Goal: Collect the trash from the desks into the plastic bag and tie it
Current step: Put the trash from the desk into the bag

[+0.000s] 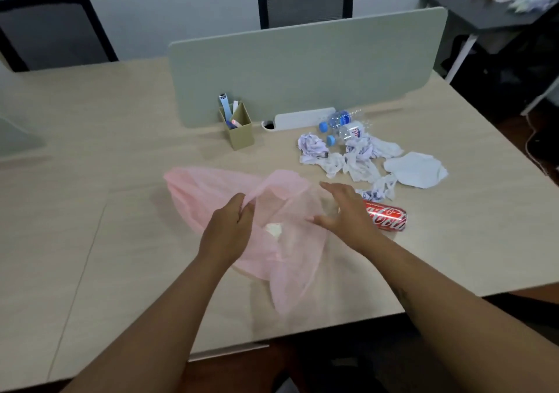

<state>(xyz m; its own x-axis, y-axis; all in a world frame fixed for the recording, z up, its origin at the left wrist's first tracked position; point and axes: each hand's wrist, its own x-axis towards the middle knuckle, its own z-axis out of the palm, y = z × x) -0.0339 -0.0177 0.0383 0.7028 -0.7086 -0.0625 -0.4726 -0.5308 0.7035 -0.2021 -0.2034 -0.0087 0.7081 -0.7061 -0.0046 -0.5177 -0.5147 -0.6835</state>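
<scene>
While the left hand (230, 226) pinches its rim, the thin pink plastic bag (211, 190) lies crumpled and translucent. The right hand (344, 211) rests spread on the bag, just beside a red can (387, 219). Bare desk (75, 181) extends left of the bag.

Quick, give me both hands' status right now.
Left hand: closed, pinching the rim of the pink plastic bag.
Right hand: open, fingers spread at the bag's mouth, gripping nothing clearly.

The plastic bag (211, 193) is sheer pale pink; the can (385, 219) is red with white script; the bottles (341, 120) are clear with blue caps; the crumpled paper (360, 157) is white with purplish print; the worktop (90, 181) is pale beige woodgrain; the divider (302, 69) is grey-green.
</scene>
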